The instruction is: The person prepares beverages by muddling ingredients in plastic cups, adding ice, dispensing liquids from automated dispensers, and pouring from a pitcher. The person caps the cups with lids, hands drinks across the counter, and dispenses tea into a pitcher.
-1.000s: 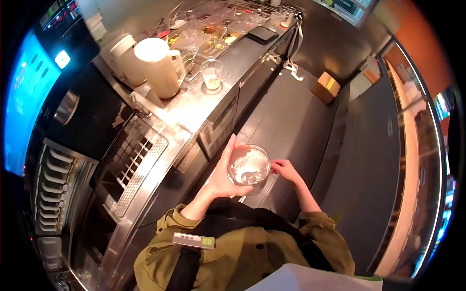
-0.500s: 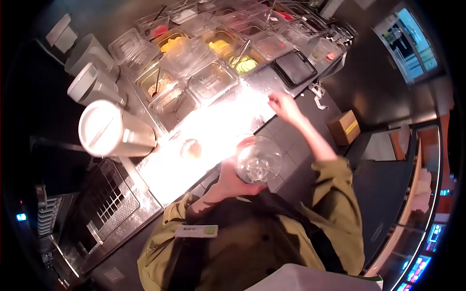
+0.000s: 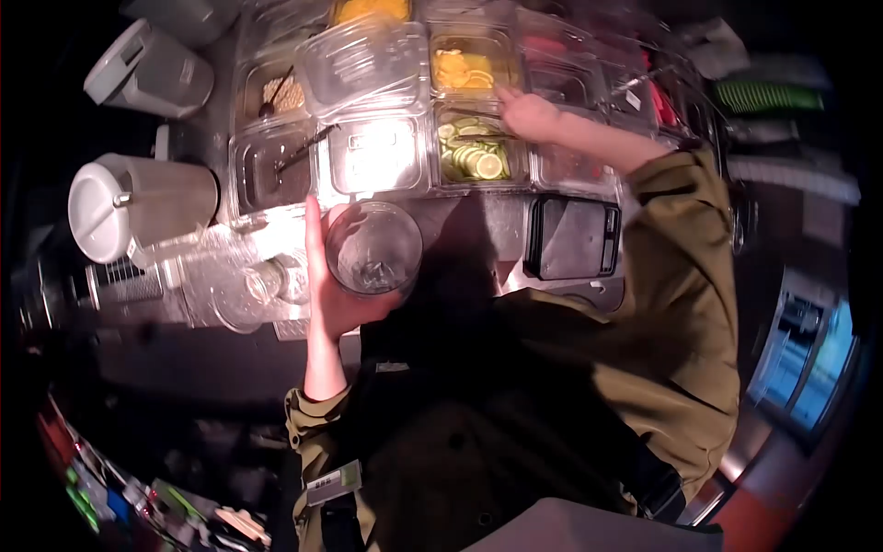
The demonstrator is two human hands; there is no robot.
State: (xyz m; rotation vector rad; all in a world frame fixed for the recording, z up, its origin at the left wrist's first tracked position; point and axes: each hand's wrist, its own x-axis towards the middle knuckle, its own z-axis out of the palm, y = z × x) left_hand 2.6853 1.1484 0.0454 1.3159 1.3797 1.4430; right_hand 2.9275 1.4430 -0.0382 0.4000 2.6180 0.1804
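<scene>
My left hand (image 3: 333,299) is wrapped around a clear cup (image 3: 375,244) and holds it in front of the food pans. Something clear and shiny shows at the cup's bottom; I cannot tell whether it is ice or the base. My right hand (image 3: 532,118) is over the pan of green and yellow citrus slices (image 3: 478,158). Its fingers are closed at the end of dark tongs (image 3: 483,138) lying across that pan; part of the grip is hidden. Just beyond is a pan of orange slices (image 3: 463,72).
A lidded white pitcher (image 3: 143,207) stands at the left. Another clear glass (image 3: 267,281) is on the steel counter. A loose clear lid (image 3: 361,69) rests over the pans, and a black-rimmed container (image 3: 572,237) sits at the counter's front.
My view and body have turned toward the pans. The cup in my left hand is now close before them, and my right hand has reached from the counter's edge to the citrus pan.
</scene>
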